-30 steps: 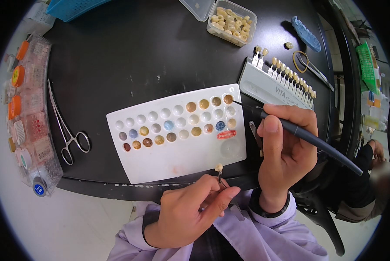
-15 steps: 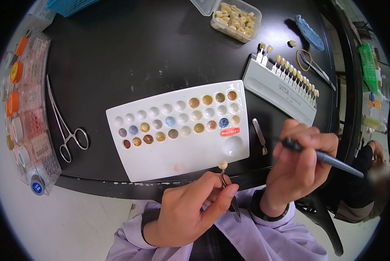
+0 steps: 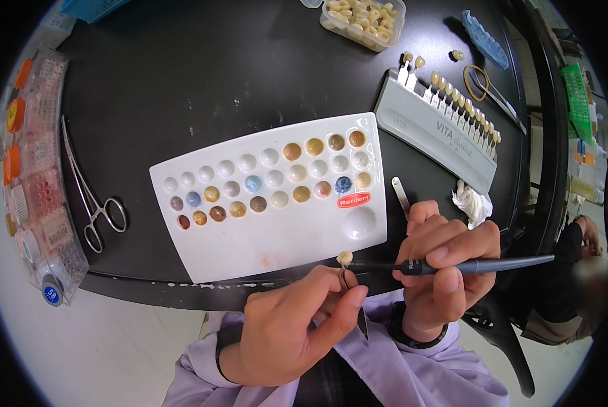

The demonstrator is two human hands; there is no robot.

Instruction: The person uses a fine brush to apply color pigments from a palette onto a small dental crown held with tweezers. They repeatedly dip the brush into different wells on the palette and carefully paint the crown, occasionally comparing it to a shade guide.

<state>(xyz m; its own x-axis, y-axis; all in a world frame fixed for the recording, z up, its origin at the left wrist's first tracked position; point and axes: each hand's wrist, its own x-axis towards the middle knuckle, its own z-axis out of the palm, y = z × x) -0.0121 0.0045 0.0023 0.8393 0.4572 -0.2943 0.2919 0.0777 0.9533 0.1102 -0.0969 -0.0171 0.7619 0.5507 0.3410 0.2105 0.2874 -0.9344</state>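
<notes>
My left hand [image 3: 290,322] is closed around metal tweezers [image 3: 363,324]. At their upper end sits a small cream-coloured tooth crown [image 3: 345,258], just off the front edge of the palette. My right hand [image 3: 446,271] grips a fine brush [image 3: 501,263] with a dark, tapered handle, held almost level. The brush's thin tip reaches the right side of the crown; whether it touches is too small to tell. Behind both hands lies a white ceramic palette [image 3: 229,251] with rows of round wells, many filled with brown, yellow, grey and blue stains.
Right of the palette are a small metal spatula [image 3: 400,195], a grey tooth shade guide [image 3: 426,125] and a crumpled white tissue [image 3: 473,205]. Further back stands a clear box of tooth crowns [image 3: 365,24]. Scissor-handled forceps [image 3: 93,197] and clear lidded boxes [image 3: 46,183] line the left.
My right hand has lowered and brought the brush leftward, its tip now at the crown. My left hand stays nearly still with the tweezers. The tissue has come into sight.
</notes>
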